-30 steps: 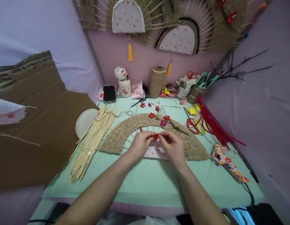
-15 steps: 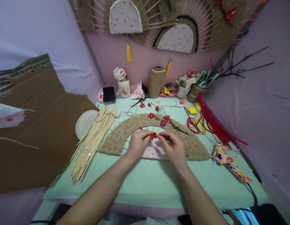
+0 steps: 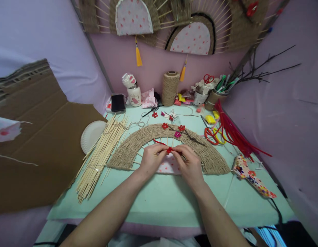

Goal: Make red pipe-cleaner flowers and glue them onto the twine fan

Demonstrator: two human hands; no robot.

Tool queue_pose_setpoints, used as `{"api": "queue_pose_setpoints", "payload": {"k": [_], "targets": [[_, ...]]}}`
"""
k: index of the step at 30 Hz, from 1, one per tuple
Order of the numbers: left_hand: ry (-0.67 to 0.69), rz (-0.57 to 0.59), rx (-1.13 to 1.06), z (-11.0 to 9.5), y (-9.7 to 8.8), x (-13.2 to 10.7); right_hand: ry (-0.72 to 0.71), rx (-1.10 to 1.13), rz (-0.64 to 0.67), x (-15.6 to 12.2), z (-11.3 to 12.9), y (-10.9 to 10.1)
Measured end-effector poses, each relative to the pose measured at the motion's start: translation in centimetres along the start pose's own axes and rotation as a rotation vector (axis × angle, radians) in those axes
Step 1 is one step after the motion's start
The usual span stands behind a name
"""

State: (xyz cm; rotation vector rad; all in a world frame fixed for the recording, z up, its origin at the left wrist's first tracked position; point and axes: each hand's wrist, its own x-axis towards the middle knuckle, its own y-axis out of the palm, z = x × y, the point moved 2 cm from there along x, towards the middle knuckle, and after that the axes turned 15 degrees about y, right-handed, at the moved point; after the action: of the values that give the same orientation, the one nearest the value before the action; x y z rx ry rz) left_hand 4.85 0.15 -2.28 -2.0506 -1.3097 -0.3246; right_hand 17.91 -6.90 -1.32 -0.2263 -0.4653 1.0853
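Fingertips of my left hand (image 3: 154, 157) and my right hand (image 3: 187, 158) meet in a pinch on a red pipe cleaner (image 3: 169, 150), its middle bent into a small petalled bunch. A loose red end curves out above my left fingers. Beneath my hands lies a fan-shaped piece woven of twine (image 3: 128, 151) over thin sticks, with a spotted white cloth panel (image 3: 169, 168) at its centre, partly covered by my hands. On its upper band sit two red flowers (image 3: 181, 127), a magenta flower (image 3: 177, 134) and a dark twig (image 3: 193, 139).
Left of the fan lie a bundle of thin sticks (image 3: 101, 161), a white paper plate (image 3: 90, 137) and a big cardboard sheet (image 3: 40, 147). On the right are red pipe cleaners (image 3: 232, 132), scissors (image 3: 211, 136) and a flower-patterned glue gun (image 3: 251, 176). A twine spool (image 3: 170, 88) stands behind.
The red flower-like bunch has turned between my fingertips, and my right fingers have closed in on it. More of the red loose end shows above my left hand. The view has shifted slightly.
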Motion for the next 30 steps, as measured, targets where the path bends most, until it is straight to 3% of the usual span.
{"api": "queue_pose_setpoints", "payload": {"k": [6,21,30], "targets": [[0.006,0.036,0.008,0.26,0.00,-0.09,0.026,-0.021,0.038,0.17,-0.16,-0.24],[0.168,0.084,0.143,0.04,0.07,-0.17,0.009,-0.093,0.080,0.35,0.02,-0.82],[0.181,0.237,0.189,-0.16,0.38,-0.28,-0.076,-0.146,0.152,0.45,-0.57,-0.62]]}}
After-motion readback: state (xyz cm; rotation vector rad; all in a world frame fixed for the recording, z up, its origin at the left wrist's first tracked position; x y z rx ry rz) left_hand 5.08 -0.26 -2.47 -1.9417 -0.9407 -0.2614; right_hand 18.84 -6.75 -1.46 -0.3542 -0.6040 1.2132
